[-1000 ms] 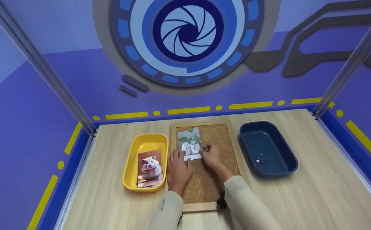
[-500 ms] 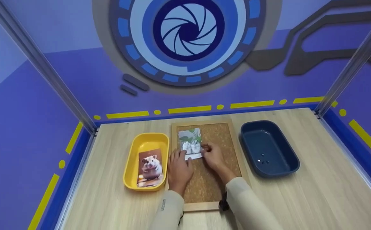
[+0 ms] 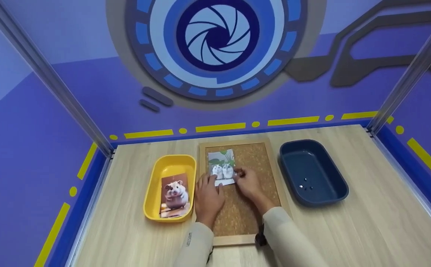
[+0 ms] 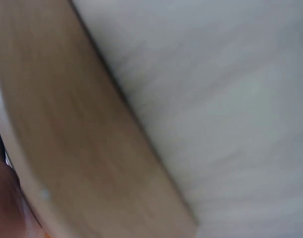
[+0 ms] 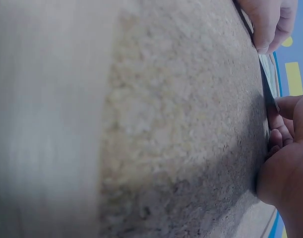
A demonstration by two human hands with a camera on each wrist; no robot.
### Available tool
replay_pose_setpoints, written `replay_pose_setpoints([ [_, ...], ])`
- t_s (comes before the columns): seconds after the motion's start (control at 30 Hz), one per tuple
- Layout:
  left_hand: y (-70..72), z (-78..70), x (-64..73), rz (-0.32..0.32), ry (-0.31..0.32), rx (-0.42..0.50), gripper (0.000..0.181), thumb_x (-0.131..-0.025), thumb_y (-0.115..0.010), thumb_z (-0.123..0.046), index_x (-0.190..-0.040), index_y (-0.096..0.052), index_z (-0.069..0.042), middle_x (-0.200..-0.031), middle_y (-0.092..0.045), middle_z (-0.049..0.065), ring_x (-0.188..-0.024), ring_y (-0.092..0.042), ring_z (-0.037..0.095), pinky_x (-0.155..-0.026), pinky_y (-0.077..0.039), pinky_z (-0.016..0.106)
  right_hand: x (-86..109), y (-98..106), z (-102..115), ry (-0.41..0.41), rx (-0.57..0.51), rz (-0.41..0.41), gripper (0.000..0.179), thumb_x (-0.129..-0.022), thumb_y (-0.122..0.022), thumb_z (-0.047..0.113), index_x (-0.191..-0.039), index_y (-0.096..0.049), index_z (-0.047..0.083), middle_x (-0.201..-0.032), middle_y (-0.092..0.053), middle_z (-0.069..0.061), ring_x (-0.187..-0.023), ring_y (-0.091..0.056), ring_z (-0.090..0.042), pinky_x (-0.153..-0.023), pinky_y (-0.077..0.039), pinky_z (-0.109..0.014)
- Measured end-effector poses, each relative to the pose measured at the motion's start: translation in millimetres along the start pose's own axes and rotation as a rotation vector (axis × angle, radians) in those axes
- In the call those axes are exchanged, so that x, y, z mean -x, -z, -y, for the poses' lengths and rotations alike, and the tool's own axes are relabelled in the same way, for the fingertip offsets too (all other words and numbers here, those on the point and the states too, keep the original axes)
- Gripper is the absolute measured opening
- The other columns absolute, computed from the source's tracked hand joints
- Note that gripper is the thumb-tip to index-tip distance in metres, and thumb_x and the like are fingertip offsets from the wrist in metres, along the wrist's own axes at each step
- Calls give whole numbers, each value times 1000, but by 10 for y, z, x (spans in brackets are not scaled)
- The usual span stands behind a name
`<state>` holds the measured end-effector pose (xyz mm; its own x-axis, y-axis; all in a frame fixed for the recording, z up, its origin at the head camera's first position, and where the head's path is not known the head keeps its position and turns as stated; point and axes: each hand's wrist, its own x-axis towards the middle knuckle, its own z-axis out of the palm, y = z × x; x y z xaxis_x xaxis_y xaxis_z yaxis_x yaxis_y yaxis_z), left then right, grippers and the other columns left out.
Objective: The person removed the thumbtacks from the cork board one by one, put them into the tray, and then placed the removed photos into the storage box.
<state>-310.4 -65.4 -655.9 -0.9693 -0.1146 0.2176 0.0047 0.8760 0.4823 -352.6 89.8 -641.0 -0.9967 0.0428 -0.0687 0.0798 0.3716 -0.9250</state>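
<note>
A photo of two white hamsters [image 3: 222,167] lies on the upper left part of a wood-framed corkboard [image 3: 237,211]. My left hand [image 3: 209,198] rests over the board's left side, its fingertips touching the photo's lower left part. At the photo's lower right edge, my right hand [image 3: 248,181] pinches that edge between thumb and fingers. The right wrist view shows the right hand [image 5: 290,144] holding the photo's edge slightly raised off the cork, with the left hand [image 5: 268,22] across from it. Only the wooden frame [image 4: 91,129] and a sliver of hand show in the left wrist view.
Left of the board stands a yellow tray [image 3: 152,185] with a photo of a brown-and-white hamster [image 3: 175,194] in it. A dark blue tray [image 3: 334,167] to the right holds several small shiny pieces [image 3: 306,185]. Blue-purple panels [image 3: 89,96] border the table [image 3: 367,222].
Both hands keep nearly the same place on the photo. The whole view shifts slightly with the head; nothing is let go or newly taken.
</note>
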Motion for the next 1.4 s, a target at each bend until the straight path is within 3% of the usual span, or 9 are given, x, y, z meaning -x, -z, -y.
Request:
replay_pose_setpoints([
  [0.13, -7, 4, 22, -4, -19, -14, 38, -98, -56, -36, -130, -60, -16, -149, -50, 7, -143, -41, 28, -121, -29, 49, 4, -5, -10, 27, 1, -7, 24, -91, -65, 5, -114, -70, 5, -93, -65, -5, -85, -58, -16, -71, -48, -27],
  [0.4, -13, 34, 96, 3, -20, -69, 39, -99, -53, -37, -132, -58, -17, -148, -50, 7, -143, -40, 27, -121, -28, 50, 85, -29, -31, -9, 5, 5, 24, -92, -64, 8, -115, -70, 8, -93, -64, -3, -86, -58, -16, -70, -48, -26],
  [0.77, -31, 29, 32, -8, -41, -56, 39, -99, -53, -37, -132, -59, -16, -148, -50, 8, -142, -41, 28, -120, -29, 49, 37, -2, -13, -36, 2, 0, 26, -93, -64, 9, -118, -68, 9, -95, -63, -3, -87, -57, -16, -70, -47, -25],
  [1.2, -46, 23, 14, 5, -32, -57, 39, -99, -53, -38, -132, -59, -17, -148, -50, 6, -143, -40, 27, -122, -28, 48, 29, 7, -40, 6, 0, 3, 26, -92, -64, 7, -118, -68, 9, -93, -63, -3, -84, -56, -16, -70, -47, -27],
  [1.4, -27, 20, 12, -31, -52, -53, 37, -98, -56, -36, -129, -61, -16, -142, -54, 7, -139, -44, 27, -119, -32, 48, 21, 7, -22, 18, -9, -7, 26, -92, -64, 7, -118, -68, 8, -92, -63, -4, -83, -56, -15, -68, -47, -27],
])
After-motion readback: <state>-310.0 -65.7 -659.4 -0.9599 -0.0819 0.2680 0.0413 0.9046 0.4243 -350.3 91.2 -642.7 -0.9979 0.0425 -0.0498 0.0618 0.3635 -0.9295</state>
